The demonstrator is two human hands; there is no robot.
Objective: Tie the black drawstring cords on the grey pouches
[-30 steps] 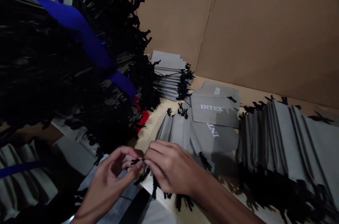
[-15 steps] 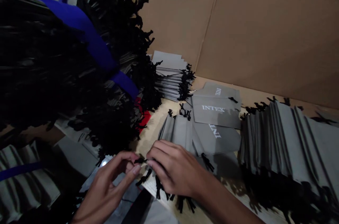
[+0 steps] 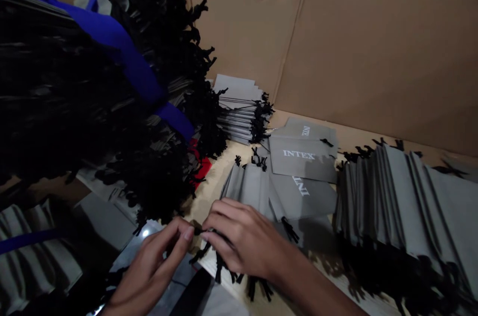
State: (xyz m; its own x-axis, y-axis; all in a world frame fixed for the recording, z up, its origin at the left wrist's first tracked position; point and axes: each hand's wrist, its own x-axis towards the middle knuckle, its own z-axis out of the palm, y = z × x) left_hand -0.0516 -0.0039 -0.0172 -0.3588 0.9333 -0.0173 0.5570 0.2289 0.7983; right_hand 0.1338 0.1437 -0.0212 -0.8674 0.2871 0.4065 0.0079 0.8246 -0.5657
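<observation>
A black cord point(image 3: 197, 231) is pinched between both hands, near the worktop point(image 3: 218, 159) edge.
One end is held by the left hand point(image 3: 150, 259), its grip closed between thumb and forefinger; just beside it, the cord is held by the right hand point(image 3: 242, 237), fingertips drawn together, above gray pouches point(image 3: 256, 181). Printed pouches point(image 3: 302, 157) are spread beyond; folded pouches point(image 3: 396, 191) are lined up at the right.
</observation>
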